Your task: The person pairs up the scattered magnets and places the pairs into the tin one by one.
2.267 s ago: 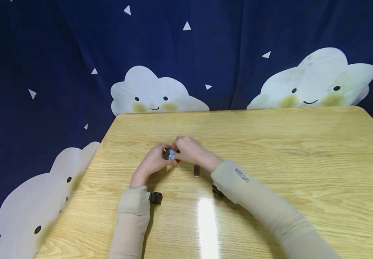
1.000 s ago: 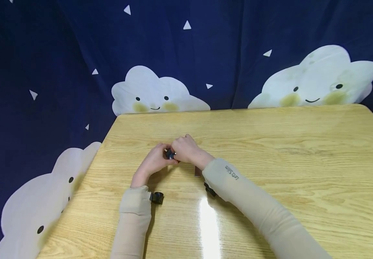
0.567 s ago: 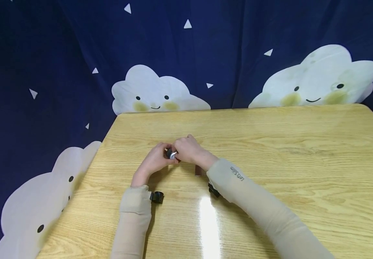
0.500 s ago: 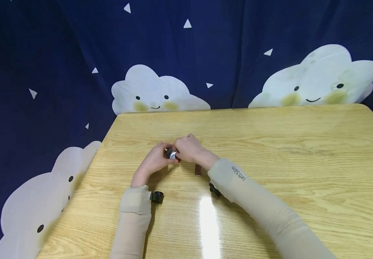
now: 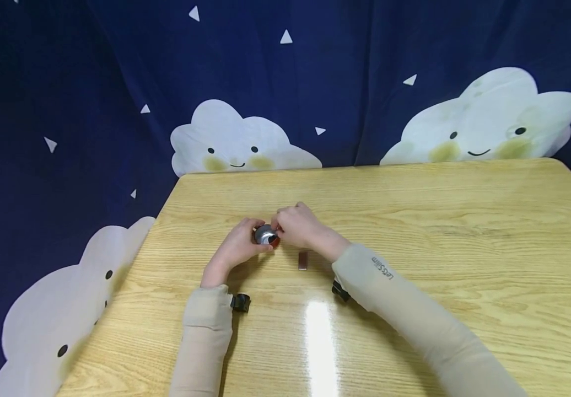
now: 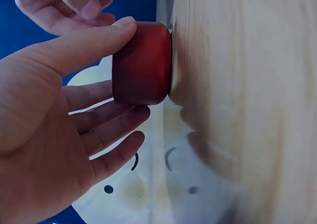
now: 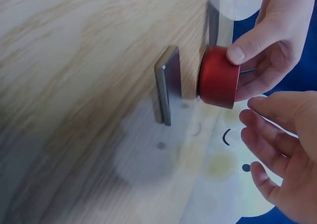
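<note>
Beige sleeves: enter bottom L & bottom R of head view, both cut off by frame edge.
Black wrist units: one per wrist, lower middle; prob. strapped there to carry the wrist cams. R one partly hidden by sleeve.
Dark-red slab: flat on wood table, approx. mid-frame, untouched, near red cup, to its lower R. Metallic edge in R wrist view; prob. kept within reach. Underside n/a.
L hand: L of centre; thumb on near wall, fingers on far wall, pinching the cup. Looks like a steadying hold, from the side so the mouth stays free.
R hand: just R of cup, fingers loosely bent, nothing seen in them. Head view puts fingertips at the rim; R wrist view suggests a slim gap. Touching? Can't be sure.
Cup mouth: upright, facing up, base on table, centre-left; silvery inside. Dark patch lower R of opening: obj., shadow or reflection, can't tell.
Navy curtain: fills top & L, w/ smiling clouds & triangles; table's far edge hides its lower part.
</note>
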Available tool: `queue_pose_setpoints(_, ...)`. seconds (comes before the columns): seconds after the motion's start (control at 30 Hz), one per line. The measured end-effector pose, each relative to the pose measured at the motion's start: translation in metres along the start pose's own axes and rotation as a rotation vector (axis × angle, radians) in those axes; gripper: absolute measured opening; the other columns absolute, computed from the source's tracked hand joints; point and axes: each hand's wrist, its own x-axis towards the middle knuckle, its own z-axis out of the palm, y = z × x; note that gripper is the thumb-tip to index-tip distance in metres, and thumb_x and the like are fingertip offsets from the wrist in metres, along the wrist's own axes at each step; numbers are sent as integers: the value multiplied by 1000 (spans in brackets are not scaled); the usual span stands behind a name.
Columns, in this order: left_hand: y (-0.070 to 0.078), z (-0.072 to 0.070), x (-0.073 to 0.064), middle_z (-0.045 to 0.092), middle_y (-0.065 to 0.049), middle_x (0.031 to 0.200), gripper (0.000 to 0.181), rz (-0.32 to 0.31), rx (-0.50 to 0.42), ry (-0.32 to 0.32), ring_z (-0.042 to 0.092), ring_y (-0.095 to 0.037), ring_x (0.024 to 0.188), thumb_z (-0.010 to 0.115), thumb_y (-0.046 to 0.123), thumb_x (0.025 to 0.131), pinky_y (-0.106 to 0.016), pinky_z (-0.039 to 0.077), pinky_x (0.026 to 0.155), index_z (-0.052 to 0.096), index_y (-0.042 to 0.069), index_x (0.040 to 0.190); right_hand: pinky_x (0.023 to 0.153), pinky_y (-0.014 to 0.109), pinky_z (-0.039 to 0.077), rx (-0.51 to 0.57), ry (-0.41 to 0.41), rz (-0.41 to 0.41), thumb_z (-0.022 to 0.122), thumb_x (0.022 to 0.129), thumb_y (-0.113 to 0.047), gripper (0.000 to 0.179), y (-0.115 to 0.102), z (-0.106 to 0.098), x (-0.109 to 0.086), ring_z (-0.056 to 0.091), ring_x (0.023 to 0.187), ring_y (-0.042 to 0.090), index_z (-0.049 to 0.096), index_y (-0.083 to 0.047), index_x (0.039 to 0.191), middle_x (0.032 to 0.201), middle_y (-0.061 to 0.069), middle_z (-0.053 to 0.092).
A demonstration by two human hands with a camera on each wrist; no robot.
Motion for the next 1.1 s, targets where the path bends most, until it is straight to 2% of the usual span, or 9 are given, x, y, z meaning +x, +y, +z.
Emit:
queue_pose_setpoints(0.17, 4, 0, -2, 51, -15, 119, 66, 11, 29, 5, 52, -28, 106, 77, 24, 72, -41, 41, 93, 47, -1, 126, 83, 42, 42, 10, 17, 10, 60, 81, -12, 18, 7, 0, -9, 63, 87, 18, 70, -14, 96, 95, 0, 67)
queue_pose_setpoints(0.53, 18, 4, -2, 49, -15, 121, 66, 59, 141, 47, 50, -29, 108, 76, 25, 73, -41, 40, 94, 47, 1, 127, 84, 42, 39, 60, -9, 56, 57, 85, -19, 17, 28, -3, -29, 61, 86, 15, 70, -13, 96, 94, -2, 68)
queue_pose_setpoints(0.9, 38, 10, -4, 52, -10, 119, 58, 198, 281, 60, 51, -26, 108, 76, 24, 73, -40, 40, 95, 53, 5, 123, 87, 47, 38, 85, -62, 76, 58, 86, -20, 17, 36, -6, -47, 61, 86, 14, 69, -14, 98, 93, -3, 68)
queue_pose_setpoints(1.03, 43, 12, -4, 56, -7, 114, 51, 252, 320, 88, 50, -26, 109, 77, 23, 71, -40, 36, 97, 58, 7, 116, 88, 48, 37, 96, -64, 83, 59, 86, -20, 17, 40, -7, -53, 62, 87, 16, 69, -12, 98, 94, -1, 68)
queue_pose_setpoints(1.1, 46, 13, -5, 58, -7, 108, 48, 272, 332, 94, 51, -24, 104, 76, 21, 71, -39, 36, 96, 60, 7, 114, 88, 49, 37, 96, -66, 88, 60, 85, -21, 18, 42, -7, -56, 61, 87, 16, 69, -12, 98, 93, -1, 68)
